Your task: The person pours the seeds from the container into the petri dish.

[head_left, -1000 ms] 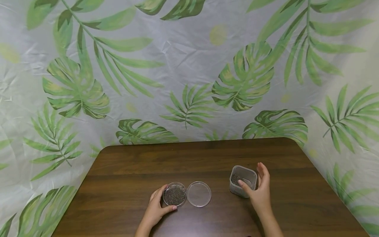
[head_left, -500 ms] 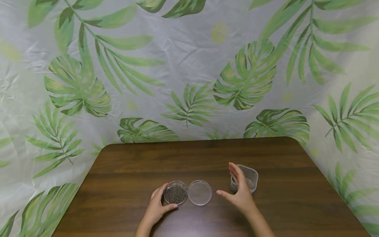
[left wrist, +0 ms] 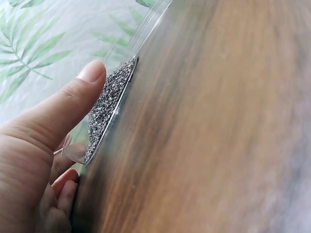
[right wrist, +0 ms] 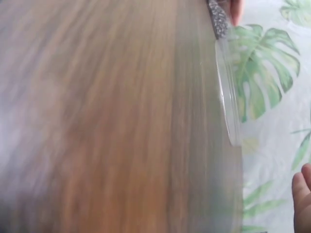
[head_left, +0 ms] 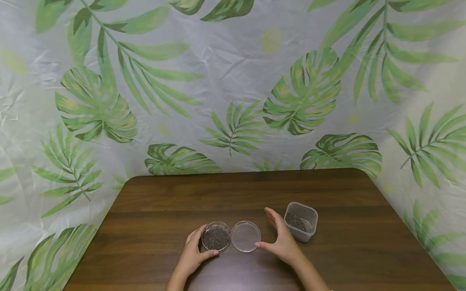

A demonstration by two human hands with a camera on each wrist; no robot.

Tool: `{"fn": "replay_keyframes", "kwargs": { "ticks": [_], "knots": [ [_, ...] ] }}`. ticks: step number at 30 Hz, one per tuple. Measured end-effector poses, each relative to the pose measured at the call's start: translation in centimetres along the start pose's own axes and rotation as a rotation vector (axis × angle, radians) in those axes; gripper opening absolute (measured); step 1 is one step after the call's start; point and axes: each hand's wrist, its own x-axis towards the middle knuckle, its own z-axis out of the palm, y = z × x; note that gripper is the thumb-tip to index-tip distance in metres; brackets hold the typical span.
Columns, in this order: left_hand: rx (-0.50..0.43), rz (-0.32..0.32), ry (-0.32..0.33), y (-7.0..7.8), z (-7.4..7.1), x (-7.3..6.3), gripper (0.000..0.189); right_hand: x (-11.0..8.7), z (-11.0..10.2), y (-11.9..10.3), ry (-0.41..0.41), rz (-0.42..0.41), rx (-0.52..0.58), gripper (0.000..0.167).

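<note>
In the head view my left hand point(head_left: 191, 251) holds a round clear petri dish point(head_left: 219, 222) by its side, thumb at the near edge and fingers round the left. Small dark grey, chia-like seeds point(left wrist: 109, 99) lie heaped inside it. Touching it or nearly so on the right is a second shallow clear dish or lid point(head_left: 245, 236), with nothing in it. My right hand point(head_left: 285, 243) is spread at that one's right side, its thumb tip at the rim and the fingers raised apart from it. The right wrist view shows only some of its fingers point(right wrist: 301, 194), at the edge.
A square clear plastic tub point(head_left: 301, 236) stands to the right, just beyond my right hand, with some of the same dark seeds point(head_left: 295, 221) in it. The dark wooden table point(head_left: 174, 202) ends at a leaf-patterned cloth point(head_left: 233, 81) behind.
My right hand has let go of the tub and moved left to the seedless dish or lid. The left hand has stayed on the seed-filled petri dish.
</note>
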Motion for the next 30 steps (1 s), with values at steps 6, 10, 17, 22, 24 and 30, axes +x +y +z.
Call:
{"fn": "replay_keyframes", "kwargs": {
  "ticks": [6,10,17,22,24,30],
  "knots": [
    [0.006,-0.013,-0.012,-0.1,0.0,0.0,0.090,0.0,0.9,2.9,-0.066,0.050,0.007,0.097],
    [0.006,-0.015,-0.018,-0.2,0.1,0.0,0.091,0.0,1.3,3.7,-0.104,0.089,0.032,0.098],
    [0.000,-0.007,-0.003,-0.1,0.0,0.0,0.091,-0.1,1.9,4.5,-0.166,0.143,-0.085,0.103],
    [0.011,-0.008,-0.006,-0.2,0.1,0.1,0.091,-0.1,2.2,5.1,-0.197,0.120,-0.146,0.103],
    [0.009,-0.011,-0.007,-0.2,0.1,0.1,0.091,0.0,2.4,5.3,-0.215,0.117,-0.158,0.103],
    [0.003,-0.015,-0.005,-0.2,0.1,0.0,0.091,0.1,2.6,5.5,-0.258,0.092,-0.201,0.104]
  ]
}}
